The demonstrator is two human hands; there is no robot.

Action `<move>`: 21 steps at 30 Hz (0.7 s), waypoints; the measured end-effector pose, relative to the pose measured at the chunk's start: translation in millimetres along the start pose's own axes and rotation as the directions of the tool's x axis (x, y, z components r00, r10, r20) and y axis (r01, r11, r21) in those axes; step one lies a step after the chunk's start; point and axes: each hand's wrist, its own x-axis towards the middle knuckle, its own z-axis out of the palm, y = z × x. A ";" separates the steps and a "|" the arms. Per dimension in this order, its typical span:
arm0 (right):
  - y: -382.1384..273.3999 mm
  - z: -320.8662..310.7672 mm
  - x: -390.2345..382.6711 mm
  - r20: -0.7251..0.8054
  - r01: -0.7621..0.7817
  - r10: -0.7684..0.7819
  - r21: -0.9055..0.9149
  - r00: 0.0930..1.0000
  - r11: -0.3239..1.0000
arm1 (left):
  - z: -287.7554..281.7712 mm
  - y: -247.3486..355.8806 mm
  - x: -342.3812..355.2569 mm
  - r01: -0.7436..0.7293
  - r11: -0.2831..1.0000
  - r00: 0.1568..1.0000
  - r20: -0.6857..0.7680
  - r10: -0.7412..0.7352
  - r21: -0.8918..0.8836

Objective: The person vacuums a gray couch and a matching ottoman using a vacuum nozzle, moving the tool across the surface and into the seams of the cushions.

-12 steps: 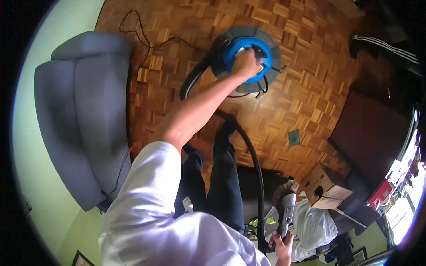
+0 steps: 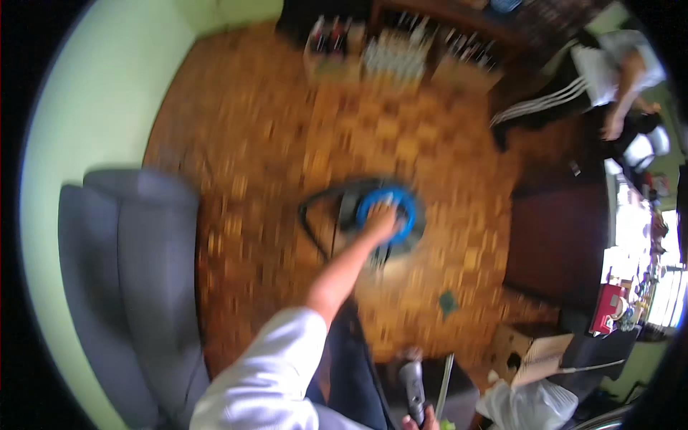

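Left hand [image 2: 380,219] gripping blue-topped vacuum [image 2: 405,211] on parquet floor [image 2: 251,143], right hand [image 2: 430,421] clasping grey brush [image 2: 412,387], sofa [image 2: 154,287] standing near wall [image 2: 97,122].

A living room in a home, by the look of its furniture and floor.
A padded grey sofa [image 2: 154,287] fills the left of the frame beside a plain pale-green wall [image 2: 86,136]; warm wooden parquet [image 2: 251,143] covers the middle; boxes of bottles [image 2: 394,63] line the top; bright windows [image 2: 671,308] shine at the right edge, with a cardboard box [image 2: 507,351] and white plastic bag [image 2: 530,407] at lower right.
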 end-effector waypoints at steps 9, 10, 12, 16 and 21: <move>-110.6 56.1 6.7 0.159 0.571 -0.548 -0.211 0.821 0.794 | -117.9 127.2 -277.0 -0.012 0.843 0.770 0.533 0.351 -0.537; -119.8 66.0 -4.1 0.183 0.624 -0.596 -0.214 0.782 0.752 | -143.3 122.4 -297.2 -0.022 0.857 0.860 0.428 0.280 -0.516; -142.7 97.7 -29.1 0.263 0.747 -0.699 -0.210 0.665 0.631 | -180.7 83.3 -332.8 -0.045 0.878 0.979 0.152 0.133 -0.476; -149.8 135.6 -78.6 0.330 0.882 -0.820 -0.223 0.468 0.414 | -267.6 82.4 -411.6 0.127 0.236 0.967 0.173 0.187 -0.964; -132.1 220.8 -158.8 0.475 0.972 -0.850 -0.160 0.229 0.172 | -342.2 117.5 -565.4 -0.223 -0.659 0.957 -0.290 -0.007 -0.718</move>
